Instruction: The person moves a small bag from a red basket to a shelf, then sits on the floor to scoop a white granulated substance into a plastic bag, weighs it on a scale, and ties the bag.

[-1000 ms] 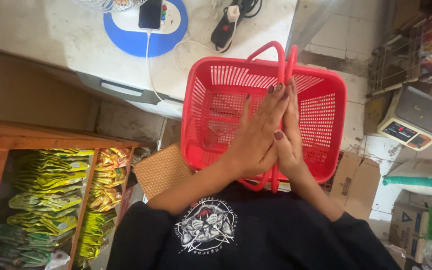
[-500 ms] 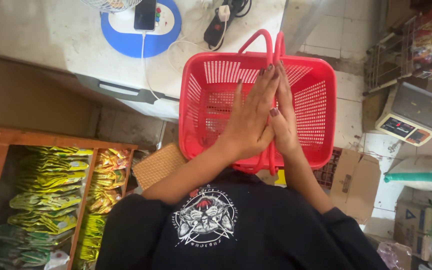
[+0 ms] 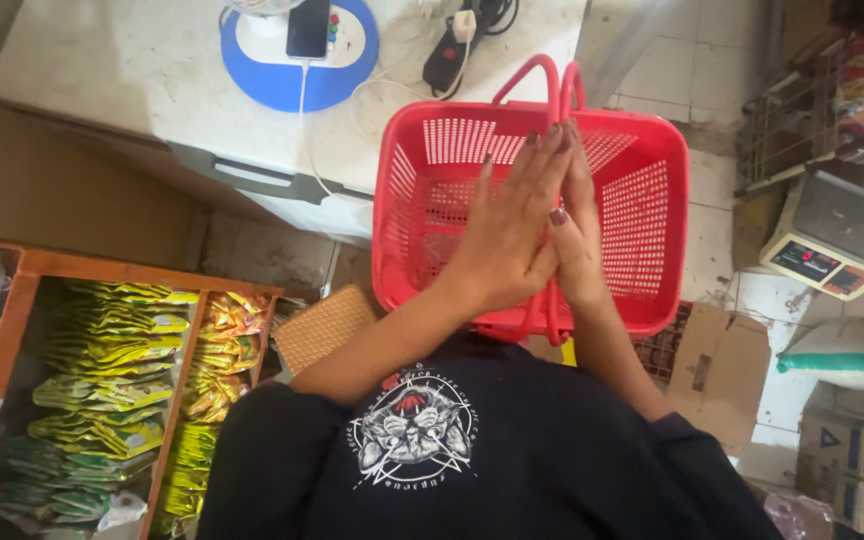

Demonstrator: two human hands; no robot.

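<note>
My left hand (image 3: 500,235) and my right hand (image 3: 580,232) are pressed flat against each other, fingers stretched out and pointing away from me. Neither hand holds anything. They hover over a red plastic mesh basket (image 3: 642,215) that looks empty inside. One pair of its red handles (image 3: 550,78) stands up at the far rim. Another red handle loop (image 3: 549,322) shows at the near rim, between my wrists. My forearms come up from my black printed shirt (image 3: 472,450).
A white counter (image 3: 132,80) behind the basket carries a blue round base (image 3: 272,75) with a phone (image 3: 308,28) and a power strip (image 3: 447,55). A wooden shelf (image 3: 22,300) of yellow snack packets stands left. A weighing scale (image 3: 827,240) and cardboard boxes (image 3: 727,365) sit right.
My hands stay pressed together above the basket. The view has drifted slightly, so the basket and counter sit a little differently in frame.
</note>
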